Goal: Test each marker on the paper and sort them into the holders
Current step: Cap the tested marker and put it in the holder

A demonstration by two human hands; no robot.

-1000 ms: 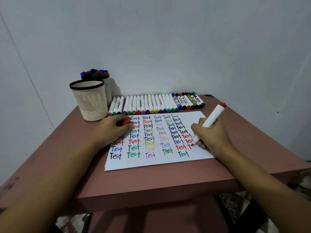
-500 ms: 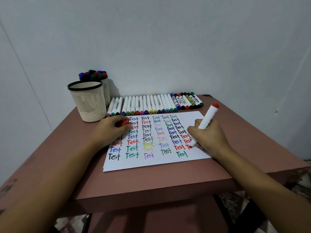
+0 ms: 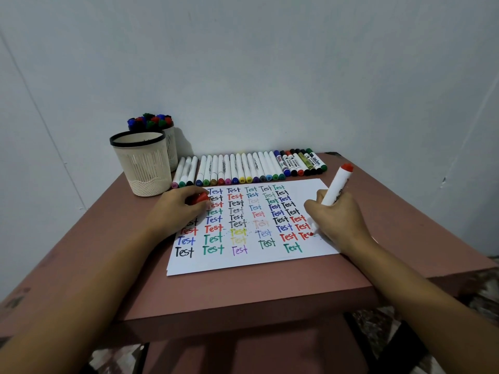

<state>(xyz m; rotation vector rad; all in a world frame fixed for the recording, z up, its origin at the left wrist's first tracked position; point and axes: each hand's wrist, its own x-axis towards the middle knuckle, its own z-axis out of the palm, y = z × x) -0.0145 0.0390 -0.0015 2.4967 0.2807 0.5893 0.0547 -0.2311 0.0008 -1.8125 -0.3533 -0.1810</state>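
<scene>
A white sheet of paper lies on the reddish table, covered with rows of the word "Test" in many colours. My right hand grips a white marker with a red end, its tip on the paper at a red word near the right edge. My left hand rests on the paper's upper left and holds the red cap. A row of markers lies along the wall. A cream holder stands at the back left; behind it a second holder is filled with markers.
The reddish table ends at a front edge close to me, with patterned floor below. A pale wall rises right behind the marker row and the holders. Bare table surface lies left of the paper and to its right.
My right hand has moved the marker tip rightward along the red word, adding letters. The left hand has stayed on the paper with the cap.
</scene>
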